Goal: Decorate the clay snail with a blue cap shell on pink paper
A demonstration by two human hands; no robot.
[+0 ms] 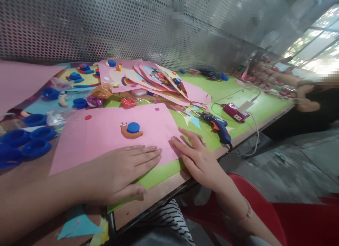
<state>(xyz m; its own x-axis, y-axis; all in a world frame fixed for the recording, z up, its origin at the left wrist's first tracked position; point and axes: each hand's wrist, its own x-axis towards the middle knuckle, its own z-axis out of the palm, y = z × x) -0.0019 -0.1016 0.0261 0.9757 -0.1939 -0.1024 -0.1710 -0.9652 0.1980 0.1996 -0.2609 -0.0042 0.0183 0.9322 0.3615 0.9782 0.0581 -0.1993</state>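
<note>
A pink paper sheet (106,119) lies on the green table mat. Stuck near its middle is a snail figure (129,134) with a brown clay body and a round blue cap as its shell. Red and purple dots mark the sheet's upper part. My left hand (122,172) rests flat across the sheet's lower edge, its fingers stretched out together below the snail. At the sheet's right edge, the spread fingers of my right hand (197,154) touch the paper. Neither hand holds anything.
A blue glue gun (218,127) lies to the right, near a purple power strip (235,112) with a white cable. Decorated paper sheets (159,80) are piled behind. Blue bottle caps (37,147) and bagged clay (102,91) sit left. Another person (315,101) is at the far right.
</note>
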